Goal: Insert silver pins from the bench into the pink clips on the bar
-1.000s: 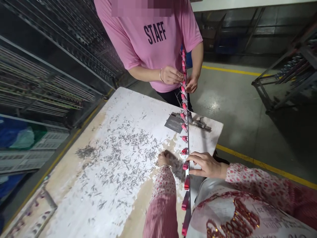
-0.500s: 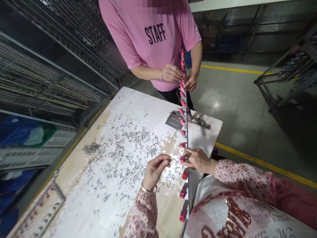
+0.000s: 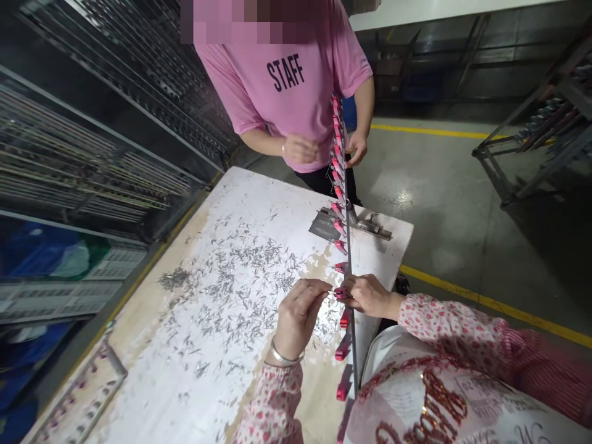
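While we steady the long metal bar with our right hand, our left hand brings a thin pin to one of the pink clips on it. Head view only. Left fingers are pinched together on the pin, so it points sideways at the clip. Right fingers are closed around that clip and touch the bar, likely to keep it from swinging. The bar runs away from us, raised above the tabletop along its right edge, pink clips spaced along it, so both workers reach it at once. Loose pins lie scattered on the tabletop just left of our hands, within easy reach. At the far end a person in a pink shirt has one hand at the bar, the other hand near it. A metal bracket sits under the bar.
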`<state>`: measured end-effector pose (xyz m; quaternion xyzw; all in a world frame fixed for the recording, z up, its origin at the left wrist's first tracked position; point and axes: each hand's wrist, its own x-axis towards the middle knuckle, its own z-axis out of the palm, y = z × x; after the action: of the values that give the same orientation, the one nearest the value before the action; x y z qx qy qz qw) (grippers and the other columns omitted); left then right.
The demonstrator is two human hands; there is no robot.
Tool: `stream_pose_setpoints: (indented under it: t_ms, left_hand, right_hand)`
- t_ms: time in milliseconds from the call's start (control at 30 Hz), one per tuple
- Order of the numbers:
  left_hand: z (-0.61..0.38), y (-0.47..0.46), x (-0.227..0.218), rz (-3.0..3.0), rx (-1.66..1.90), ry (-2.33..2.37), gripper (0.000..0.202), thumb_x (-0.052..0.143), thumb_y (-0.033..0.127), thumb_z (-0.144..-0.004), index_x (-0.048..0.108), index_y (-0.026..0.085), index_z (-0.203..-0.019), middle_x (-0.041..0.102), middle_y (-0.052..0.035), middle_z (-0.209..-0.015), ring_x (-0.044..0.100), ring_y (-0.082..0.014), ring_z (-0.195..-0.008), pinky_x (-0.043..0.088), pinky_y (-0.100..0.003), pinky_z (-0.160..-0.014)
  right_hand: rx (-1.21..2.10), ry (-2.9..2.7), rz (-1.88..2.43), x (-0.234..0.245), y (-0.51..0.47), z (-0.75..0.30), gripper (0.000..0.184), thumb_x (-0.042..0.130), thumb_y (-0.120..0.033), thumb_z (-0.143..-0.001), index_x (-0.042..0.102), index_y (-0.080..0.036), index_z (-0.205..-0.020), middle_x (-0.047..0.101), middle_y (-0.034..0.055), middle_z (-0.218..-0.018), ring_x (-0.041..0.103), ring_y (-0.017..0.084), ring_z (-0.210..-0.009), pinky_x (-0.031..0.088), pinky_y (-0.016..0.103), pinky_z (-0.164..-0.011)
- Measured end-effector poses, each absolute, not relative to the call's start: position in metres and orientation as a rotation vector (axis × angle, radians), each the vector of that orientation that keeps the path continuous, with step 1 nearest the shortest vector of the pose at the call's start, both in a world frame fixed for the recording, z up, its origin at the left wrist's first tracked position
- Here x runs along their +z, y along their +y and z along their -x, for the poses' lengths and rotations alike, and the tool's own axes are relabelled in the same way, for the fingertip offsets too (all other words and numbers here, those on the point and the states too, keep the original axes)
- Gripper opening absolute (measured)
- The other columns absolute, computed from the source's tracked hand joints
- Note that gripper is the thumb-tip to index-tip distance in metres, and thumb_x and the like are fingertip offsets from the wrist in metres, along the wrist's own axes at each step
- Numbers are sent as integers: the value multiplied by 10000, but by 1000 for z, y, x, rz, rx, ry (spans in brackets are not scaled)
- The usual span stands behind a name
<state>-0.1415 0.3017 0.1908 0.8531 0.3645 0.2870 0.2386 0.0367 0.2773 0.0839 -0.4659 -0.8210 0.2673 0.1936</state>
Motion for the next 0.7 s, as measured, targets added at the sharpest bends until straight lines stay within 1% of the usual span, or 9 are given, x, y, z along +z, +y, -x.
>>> stream_pose_setpoints:
  t_ms: [200, 433, 500, 567, 600, 667, 700]
  left_hand:
    - [141, 305, 192, -2417, 687, 890, 209, 543, 46, -867, 604, 172, -1021, 625, -57, -899, 597, -135, -869, 508, -249, -751]
    - [141, 303, 192, -2434, 610, 880, 198, 521, 120, -899, 636, 187, -1045, 641, -77, -904, 601, -156, -862, 510, -277, -744]
    - [144, 304, 189, -2389, 623, 864, 187, 544, 158, -893, 650, 188, -1044, 652, -83, -909, 610, -165, -870, 515, -289, -758]
    - [153, 308, 175, -2256, 704, 901, 186, 544, 229, -900, 651, 181, -1044, 661, -88, -928, 624, -169, -861, 527, -294, -753]
    - [160, 311, 163, -2151, 761, 991, 210, 527, 269, -909, 641, 174, -1058, 663, -91, -942, 631, -168, -847, 532, -294, -744]
    - [179, 318, 126, -1902, 801, 1319, 270, 475, 322, -923, 610, 156, -1087, 662, -94, -956, 638, -160, -801, 534, -289, -718]
    - [190, 321, 104, -1795, 734, 1534, 273, 499, 331, -904, 607, 150, -1077, 663, -95, -965, 639, -161, -796, 530, -291, -730]
  right_hand:
    - [790, -2307, 1326, 90, 278, -39, 360, 448, -458, -956, 594, -133, -908, 652, 82, -901, 626, 170, -748, 411, 269, -652]
    - [767, -2340, 1344, 94, 279, -40, 370, 456, -480, -946, 590, -135, -939, 644, 81, -914, 625, 181, -748, 428, 282, -641]
    - [747, -2355, 1343, 96, 280, -40, 372, 459, -483, -943, 592, -136, -942, 641, 81, -913, 625, 181, -748, 439, 283, -641]
    - [749, -2352, 1338, 95, 280, -41, 347, 482, -468, -937, 597, -141, -946, 638, 75, -900, 626, 174, -752, 449, 274, -644]
    - [752, -2338, 1336, 94, 280, -43, 341, 498, -465, -930, 597, -141, -961, 637, 74, -895, 625, 171, -749, 451, 268, -637]
    - [751, -2267, 1331, 88, 276, -47, 369, 535, -481, -904, 585, -130, -1005, 632, 78, -900, 618, 166, -730, 452, 258, -607]
    - [745, -2205, 1332, 85, 272, -49, 390, 545, -494, -894, 574, -124, -1014, 627, 81, -899, 611, 163, -713, 451, 257, -593]
